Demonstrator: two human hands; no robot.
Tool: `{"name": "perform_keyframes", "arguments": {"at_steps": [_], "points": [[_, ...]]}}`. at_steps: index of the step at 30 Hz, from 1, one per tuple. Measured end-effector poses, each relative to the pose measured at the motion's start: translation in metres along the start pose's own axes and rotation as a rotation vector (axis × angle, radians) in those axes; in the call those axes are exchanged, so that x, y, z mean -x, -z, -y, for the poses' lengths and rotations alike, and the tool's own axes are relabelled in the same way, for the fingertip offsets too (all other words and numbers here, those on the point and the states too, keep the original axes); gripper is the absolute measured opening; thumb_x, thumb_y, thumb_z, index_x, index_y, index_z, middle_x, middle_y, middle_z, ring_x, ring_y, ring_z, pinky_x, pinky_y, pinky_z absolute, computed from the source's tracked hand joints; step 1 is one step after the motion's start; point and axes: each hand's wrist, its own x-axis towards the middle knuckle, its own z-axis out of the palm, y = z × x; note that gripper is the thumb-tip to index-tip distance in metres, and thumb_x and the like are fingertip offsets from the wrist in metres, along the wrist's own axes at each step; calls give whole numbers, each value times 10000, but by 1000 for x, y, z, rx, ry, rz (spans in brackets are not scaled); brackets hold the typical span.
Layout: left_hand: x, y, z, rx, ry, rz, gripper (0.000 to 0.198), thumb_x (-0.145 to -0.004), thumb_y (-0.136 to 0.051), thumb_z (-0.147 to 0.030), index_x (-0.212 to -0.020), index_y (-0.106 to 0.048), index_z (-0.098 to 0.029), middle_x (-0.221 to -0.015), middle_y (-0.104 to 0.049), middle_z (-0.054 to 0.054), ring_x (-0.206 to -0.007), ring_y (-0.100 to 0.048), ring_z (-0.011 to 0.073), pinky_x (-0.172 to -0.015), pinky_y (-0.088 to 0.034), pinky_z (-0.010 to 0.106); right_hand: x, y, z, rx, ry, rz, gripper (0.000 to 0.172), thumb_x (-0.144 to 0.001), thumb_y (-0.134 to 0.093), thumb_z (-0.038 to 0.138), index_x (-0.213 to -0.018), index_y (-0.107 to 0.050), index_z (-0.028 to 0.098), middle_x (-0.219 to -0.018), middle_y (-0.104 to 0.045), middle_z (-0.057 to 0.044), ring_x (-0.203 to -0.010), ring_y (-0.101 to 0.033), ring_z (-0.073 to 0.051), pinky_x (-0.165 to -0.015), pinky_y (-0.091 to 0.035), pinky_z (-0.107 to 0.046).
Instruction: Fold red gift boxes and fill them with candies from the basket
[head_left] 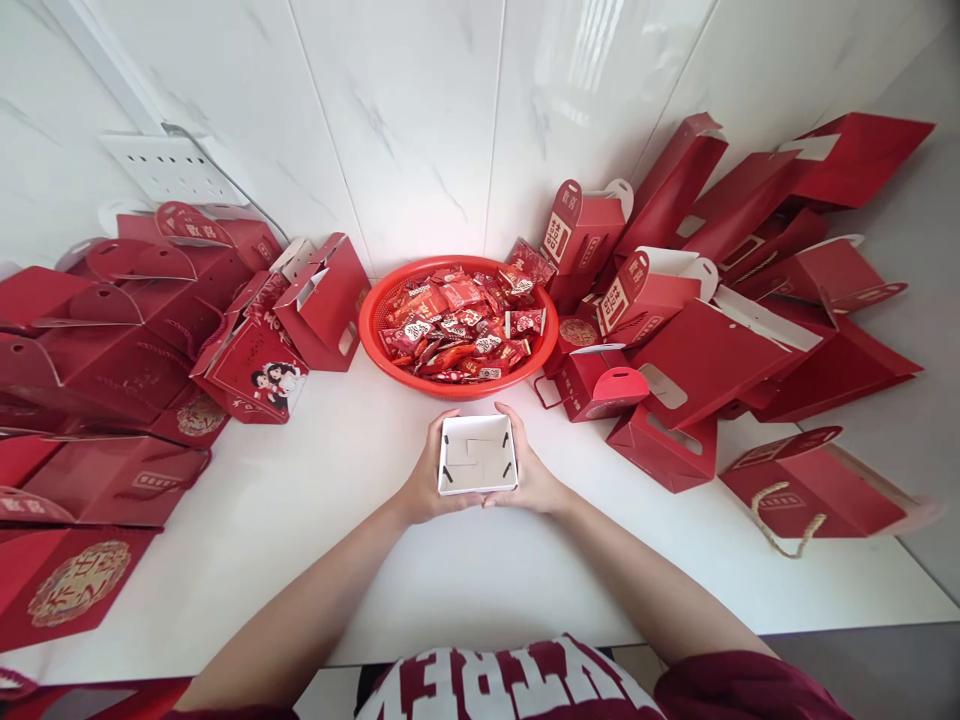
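A marbled white wall (420, 130) backs a white table (315, 560), where a red basket (367, 335) of wrapped sweets (461, 320) stands near the wall. Red gift boxes (112, 380) crowd the area to the basket's left, and more red cartons (720, 330) cluster to its right. The white-lined box (476, 455) is in front of the basket, on the wearer's side, its open mouth facing up toward the view. The left hand (426, 480) and right hand (534, 480) cup it from opposite sides, their fingers wrapped around the outer walls. Folded flaps cross its floor, and dark marks, possibly cord ends, show near the four corners.

Holding it well calls for even, light pressure from both sides: the walls look like thin card and would probably bow under a hard squeeze. Fingers are best kept outside the rim, leaving the mouth square and unobstructed. The base flaps should lie flat and interlocked; whether they are locked, I cannot tell.
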Motion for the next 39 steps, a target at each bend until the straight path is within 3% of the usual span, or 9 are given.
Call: {"name": "perform_keyframes", "arguments": {"at_steps": [7,13,17,19,22,24,27,34,39], "points": [[-5,6,-3,-81,-54,48,992,-630,-870,-271,-1413,-264,-331,-1408,-392,128,-1281,-467,351,-1026,-440,539,-1,-3,-2,12,42,-29,1272,-571,-898,537,-1482,-39,316,-1318,-439,-120,-1233,-491,-285,-1045,-415,-447],[-3,12,-8,-156,-18,-8,952,-626,-872,-292,-1387,-299,-264,-1356,-473,139,-1245,-510,345,-1012,-468,511,1,5,2,141,58,18,1271,-628,-807,665,-1531,-4,271,-1464,-348,-172,-1353,-409,-311,-1114,-356,-477],[-1,19,-13,-182,-32,-53,925,-628,-873,-315,-1379,-339,-233,-1357,-492,141,-1265,-500,343,-1046,-454,486,2,24,22,400,218,-45,922,-841,-396,811,-1544,-227,238,-1570,-256,-137,-1468,-217,-333,-1204,-166,-522],[0,23,-16,-168,-30,-68,905,-637,-871,-311,-1371,-351,-223,-1357,-496,145,-1274,-494,341,-1060,-443,487,-1,33,35,486,302,-131,771,-915,-294,751,-1497,-354,248,-1511,-365,-123,-1435,-289,-325,-1189,-205,-526],[-1,26,-15,-102,-21,-69,915,-645,-874,-299,-1385,-341,-221,-1381,-482,162,-1280,-494,345,-1059,-438,515,-16,45,56,620,324,-276,483,-976,-401,586,-1263,-592,248,-1250,-574,-117,-1220,-524,-299,-1059,-400,-478],[-2,28,-12,-59,-14,-54,944,-639,-881,-297,-1401,-329,-231,-1402,-469,168,-1283,-497,354,-1055,-434,536,-32,50,66,715,287,-319,330,-997,-441,466,-1102,-652,234,-1096,-632,-100,-1073,-597,-266,-959,-469,-419],[-3,30,-5,-46,-14,-43,1019,-633,-887,-296,-1453,-282,-255,-1441,-439,165,-1331,-458,365,-1080,-403,550,-63,58,76,926,163,-309,288,-1010,-414,367,-1028,-662,222,-1055,-660,-79,-1004,-623,-229,-897,-496,-355],[-4,36,4,-122,-79,-53,1152,-603,-904,-302,-1519,-207,-274,-1505,-375,163,-1401,-371,389,-1142,-322,553,-150,96,83,1184,-118,-356,347,-939,-365,93,-1160,-632,116,-1267,-584,-168,-1238,-511,-260,-1037,-420,-382],[-3,39,6,-115,-64,-38,1156,-599,-905,-283,-1519,-206,-280,-1522,-357,158,-1416,-351,387,-1154,-302,558,-183,113,72,1220,-349,-212,305,-919,-612,208,-1204,-604,102,-1250,-602,-157,-1142,-585,-273,-980,-480,-461]]}}
